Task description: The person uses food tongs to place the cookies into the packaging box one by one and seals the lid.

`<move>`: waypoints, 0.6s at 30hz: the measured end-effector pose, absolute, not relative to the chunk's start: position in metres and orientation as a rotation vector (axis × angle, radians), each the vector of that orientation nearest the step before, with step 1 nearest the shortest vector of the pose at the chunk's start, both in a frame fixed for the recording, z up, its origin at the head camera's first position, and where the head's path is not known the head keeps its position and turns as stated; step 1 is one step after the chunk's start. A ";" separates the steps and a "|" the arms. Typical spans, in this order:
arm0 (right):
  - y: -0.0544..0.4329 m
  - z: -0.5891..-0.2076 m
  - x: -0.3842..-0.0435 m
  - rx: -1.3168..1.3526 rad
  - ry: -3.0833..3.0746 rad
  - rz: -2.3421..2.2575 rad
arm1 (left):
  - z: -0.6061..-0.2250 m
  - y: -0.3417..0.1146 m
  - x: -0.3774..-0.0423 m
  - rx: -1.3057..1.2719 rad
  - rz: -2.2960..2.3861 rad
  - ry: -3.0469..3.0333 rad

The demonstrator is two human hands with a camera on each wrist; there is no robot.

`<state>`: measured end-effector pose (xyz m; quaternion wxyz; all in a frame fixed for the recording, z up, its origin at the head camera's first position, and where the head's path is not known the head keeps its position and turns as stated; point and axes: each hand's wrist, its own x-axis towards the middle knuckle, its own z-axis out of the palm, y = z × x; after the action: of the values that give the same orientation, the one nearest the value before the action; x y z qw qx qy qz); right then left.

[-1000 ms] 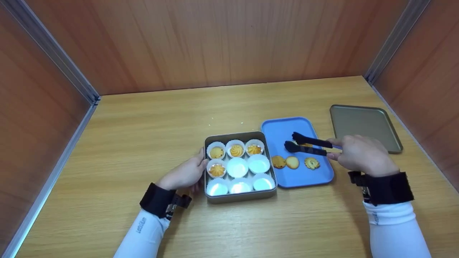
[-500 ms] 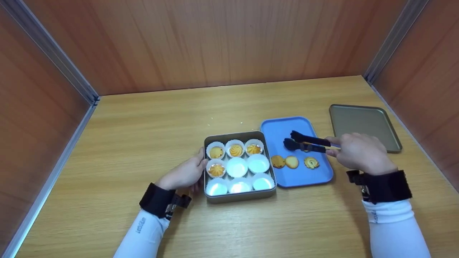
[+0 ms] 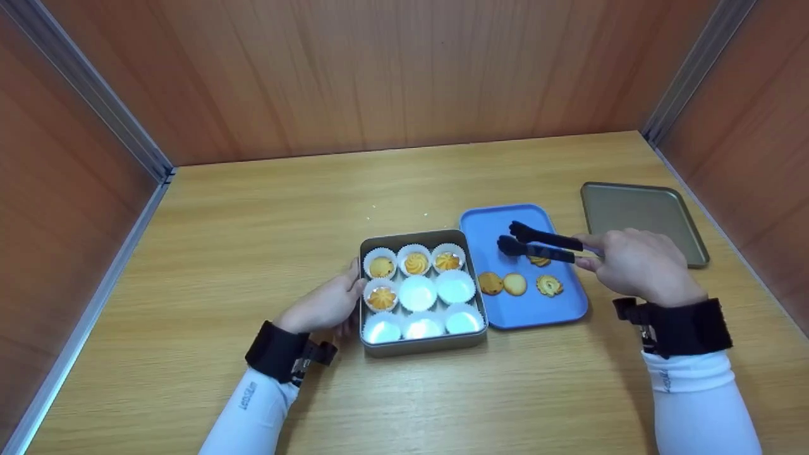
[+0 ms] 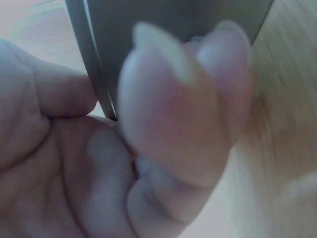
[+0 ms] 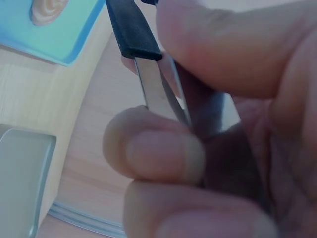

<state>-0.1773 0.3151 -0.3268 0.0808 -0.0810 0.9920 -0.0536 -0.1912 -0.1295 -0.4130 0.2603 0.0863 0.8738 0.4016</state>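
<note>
Tongs (image 3: pixel 547 238) shifted, cookies (image 3: pixel 515 284) on tray (image 3: pixel 513 317), four in tin (image 3: pixel 423 346)

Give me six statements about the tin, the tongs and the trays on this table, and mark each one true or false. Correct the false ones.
1. The left hand holds the tin by its left side. True.
2. The right hand holds the tongs over the blue tray. True.
3. The tongs' tips are pressed together. False: they stand apart.
4. Nine paper cups stand in the tin. True.
5. Every cup holds a cookie. False: only four do, the three in the far row and the left one in the middle row.
6. The shallow brown tray lies left of the tin. False: it lies to the right, past the blue tray.
</note>
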 end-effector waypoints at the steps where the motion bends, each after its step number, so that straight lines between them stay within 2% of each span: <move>1: 0.316 -0.326 -0.177 -0.243 2.976 -0.162 | -0.413 -0.129 -0.191 0.230 1.083 2.367; 11: 0.316 -0.311 -0.165 -0.352 3.147 -0.192 | -0.411 -0.130 -0.190 0.220 1.089 2.377; 18: 0.289 -0.308 -0.152 -0.600 3.267 -0.189 | -0.412 -0.130 -0.190 0.223 1.066 2.387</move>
<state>-0.1518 0.2891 -0.3079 -0.0926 -0.1796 0.9777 -0.0566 -0.1901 -0.1295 -0.4118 0.2561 0.0822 0.8795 0.3926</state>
